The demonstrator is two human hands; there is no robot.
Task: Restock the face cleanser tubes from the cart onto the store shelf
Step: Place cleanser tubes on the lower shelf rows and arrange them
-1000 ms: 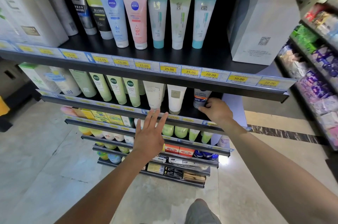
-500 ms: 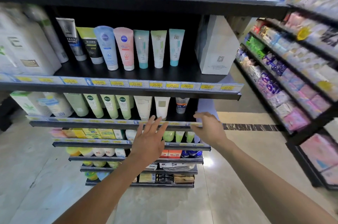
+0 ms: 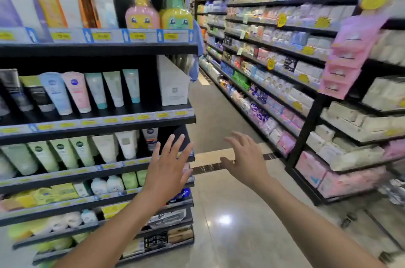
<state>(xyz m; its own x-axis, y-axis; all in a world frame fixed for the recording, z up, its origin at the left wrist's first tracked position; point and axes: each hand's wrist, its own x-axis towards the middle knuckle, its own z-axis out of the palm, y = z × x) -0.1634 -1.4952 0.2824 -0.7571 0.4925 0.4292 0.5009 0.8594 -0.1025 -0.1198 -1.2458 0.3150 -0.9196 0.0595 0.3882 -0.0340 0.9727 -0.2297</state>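
Cleanser tubes point(image 3: 126, 147) stand cap-down in row on store shelf point(image 3: 122, 163); cart out of view. Left hand point(image 3: 167, 168), right hand point(image 3: 246, 158) both spread, empty. Tubes likely light, squashy, slick; grip mid-body, near cap.

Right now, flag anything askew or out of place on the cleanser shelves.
Nothing stands out. The cleanser tubes stand cap-down in even rows; both the left hand and right hand are empty and open, off the shelf.

Black shelf point(image 3: 98, 49), pink tube point(image 3: 76, 92), pale blue tube point(image 3: 55, 92), yellow price tags point(image 3: 100, 36)
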